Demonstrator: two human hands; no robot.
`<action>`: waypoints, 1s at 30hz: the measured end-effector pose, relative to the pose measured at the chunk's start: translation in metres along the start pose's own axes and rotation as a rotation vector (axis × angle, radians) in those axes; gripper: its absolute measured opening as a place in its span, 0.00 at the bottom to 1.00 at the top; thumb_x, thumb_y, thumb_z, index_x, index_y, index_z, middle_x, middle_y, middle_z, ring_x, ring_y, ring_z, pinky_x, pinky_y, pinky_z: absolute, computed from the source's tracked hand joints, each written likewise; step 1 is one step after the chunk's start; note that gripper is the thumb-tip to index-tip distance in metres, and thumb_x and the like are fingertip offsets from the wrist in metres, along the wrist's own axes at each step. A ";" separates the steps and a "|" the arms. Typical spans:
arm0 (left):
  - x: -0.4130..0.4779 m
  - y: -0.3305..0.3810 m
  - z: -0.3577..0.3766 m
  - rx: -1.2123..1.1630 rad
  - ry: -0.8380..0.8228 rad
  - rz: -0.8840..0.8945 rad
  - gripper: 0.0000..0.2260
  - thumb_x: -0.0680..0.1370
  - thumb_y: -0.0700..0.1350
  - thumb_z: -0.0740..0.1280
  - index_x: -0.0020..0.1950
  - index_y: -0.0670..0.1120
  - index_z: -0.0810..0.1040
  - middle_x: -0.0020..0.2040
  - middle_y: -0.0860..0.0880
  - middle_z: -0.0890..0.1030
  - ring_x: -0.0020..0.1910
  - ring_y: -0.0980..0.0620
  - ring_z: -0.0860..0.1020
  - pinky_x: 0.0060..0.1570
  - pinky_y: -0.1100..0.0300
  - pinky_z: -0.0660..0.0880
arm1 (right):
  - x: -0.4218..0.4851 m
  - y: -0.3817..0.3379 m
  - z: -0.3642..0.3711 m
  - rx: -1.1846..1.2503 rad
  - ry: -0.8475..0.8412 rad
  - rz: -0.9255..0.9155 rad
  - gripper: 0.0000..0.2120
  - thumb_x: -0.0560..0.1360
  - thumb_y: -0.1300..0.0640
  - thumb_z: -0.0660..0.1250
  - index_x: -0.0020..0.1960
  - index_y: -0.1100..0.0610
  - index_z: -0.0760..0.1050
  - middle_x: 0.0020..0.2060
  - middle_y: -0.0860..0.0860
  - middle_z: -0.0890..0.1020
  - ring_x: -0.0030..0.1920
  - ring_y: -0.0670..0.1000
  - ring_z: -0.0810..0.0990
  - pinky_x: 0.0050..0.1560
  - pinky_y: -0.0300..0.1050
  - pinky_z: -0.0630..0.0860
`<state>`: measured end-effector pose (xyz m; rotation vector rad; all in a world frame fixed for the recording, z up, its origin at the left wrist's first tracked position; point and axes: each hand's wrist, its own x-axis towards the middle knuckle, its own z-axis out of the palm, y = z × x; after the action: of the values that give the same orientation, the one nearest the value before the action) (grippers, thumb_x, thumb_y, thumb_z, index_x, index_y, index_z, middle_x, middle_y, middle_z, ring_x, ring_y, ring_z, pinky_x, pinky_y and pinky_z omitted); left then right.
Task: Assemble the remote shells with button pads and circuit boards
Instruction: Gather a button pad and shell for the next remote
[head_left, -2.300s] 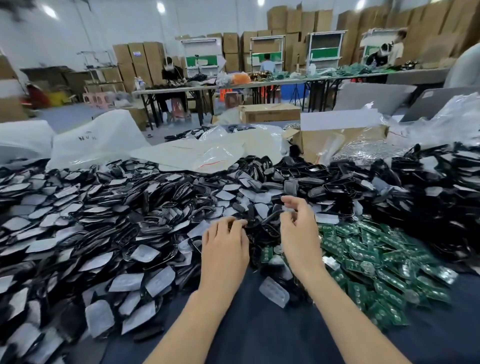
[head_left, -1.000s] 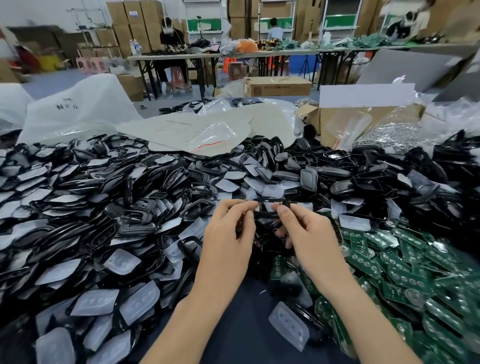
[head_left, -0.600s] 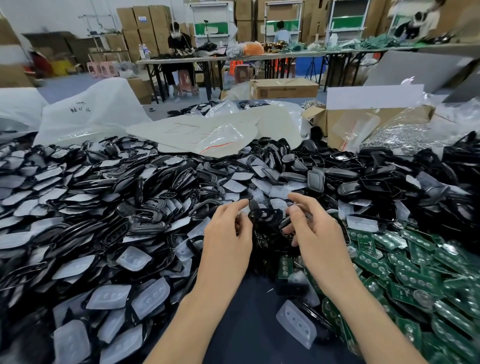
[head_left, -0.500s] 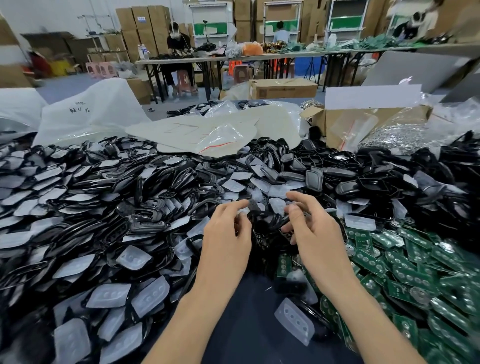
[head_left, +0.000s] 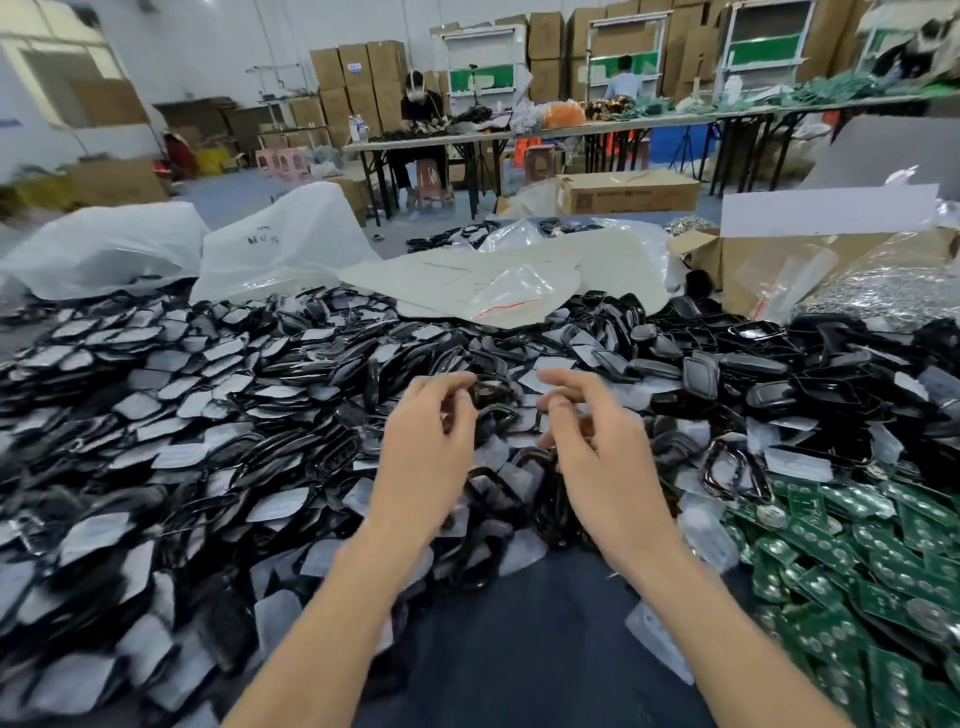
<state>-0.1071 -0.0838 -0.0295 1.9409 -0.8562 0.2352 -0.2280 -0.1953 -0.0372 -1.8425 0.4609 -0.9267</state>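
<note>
Black remote shells (head_left: 524, 462) lie between the half-curled left hand (head_left: 426, 457) and right hand (head_left: 602, 462); blur hides any pinch.

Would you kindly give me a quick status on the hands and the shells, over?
Left hand, right hand over shell pile, fingers curled, hold unclear. Boards at right. Nothing blocking.

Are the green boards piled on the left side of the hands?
No, the green boards lie in a pile to the right of the right hand.
</note>
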 end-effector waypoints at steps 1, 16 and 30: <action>0.008 -0.012 -0.017 0.036 0.009 -0.022 0.10 0.84 0.43 0.62 0.62 0.50 0.80 0.55 0.56 0.77 0.46 0.66 0.77 0.44 0.77 0.69 | 0.004 -0.008 0.011 0.021 -0.032 -0.001 0.12 0.84 0.53 0.60 0.61 0.39 0.75 0.46 0.41 0.81 0.40 0.49 0.81 0.40 0.43 0.77; 0.074 -0.115 -0.121 0.862 -0.239 0.021 0.14 0.84 0.47 0.62 0.67 0.44 0.76 0.63 0.43 0.75 0.62 0.40 0.74 0.59 0.44 0.74 | 0.012 -0.044 0.101 0.056 -0.209 0.016 0.12 0.85 0.53 0.58 0.61 0.39 0.74 0.48 0.37 0.79 0.41 0.51 0.82 0.38 0.45 0.77; 0.099 -0.109 -0.084 0.892 -0.219 0.049 0.13 0.85 0.50 0.60 0.65 0.44 0.76 0.61 0.43 0.78 0.60 0.41 0.76 0.54 0.48 0.75 | 0.009 -0.039 0.090 0.031 -0.182 0.005 0.12 0.84 0.54 0.58 0.61 0.39 0.74 0.50 0.30 0.77 0.42 0.44 0.81 0.37 0.34 0.75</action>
<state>0.0521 -0.0282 -0.0135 2.8114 -1.0444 0.5024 -0.1564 -0.1297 -0.0189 -1.8765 0.3364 -0.7504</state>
